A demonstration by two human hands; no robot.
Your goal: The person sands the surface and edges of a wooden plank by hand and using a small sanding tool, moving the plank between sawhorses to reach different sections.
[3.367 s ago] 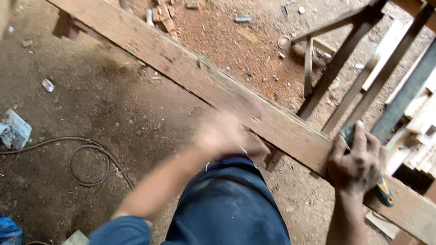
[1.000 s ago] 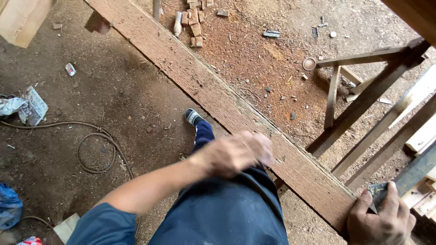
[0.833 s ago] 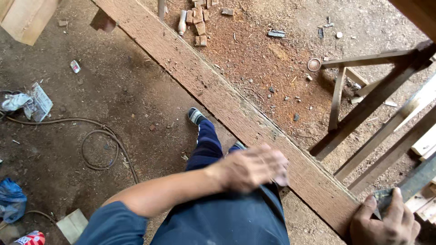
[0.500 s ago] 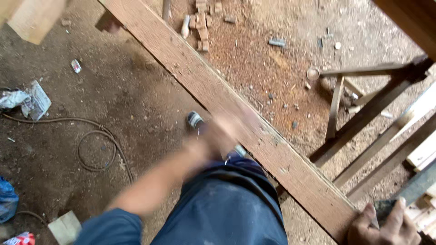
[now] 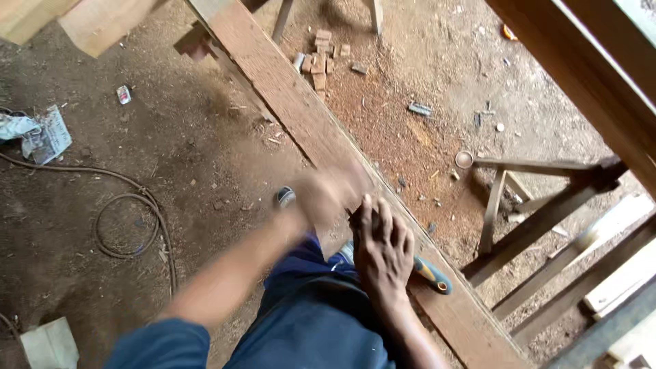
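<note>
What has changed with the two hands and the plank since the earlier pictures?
The right hand moved up along the plank from its near end, bringing the green-handled tool, and now rests beside the left hand. The left hand, blurred in motion, stays over the plank's middle. The plank and the trestle are as before.

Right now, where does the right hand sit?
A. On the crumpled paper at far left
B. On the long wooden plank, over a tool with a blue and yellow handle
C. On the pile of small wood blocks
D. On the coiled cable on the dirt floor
B: the right hand presses on the long plank, and the blue and yellow tool handle sticks out from under it.
</note>
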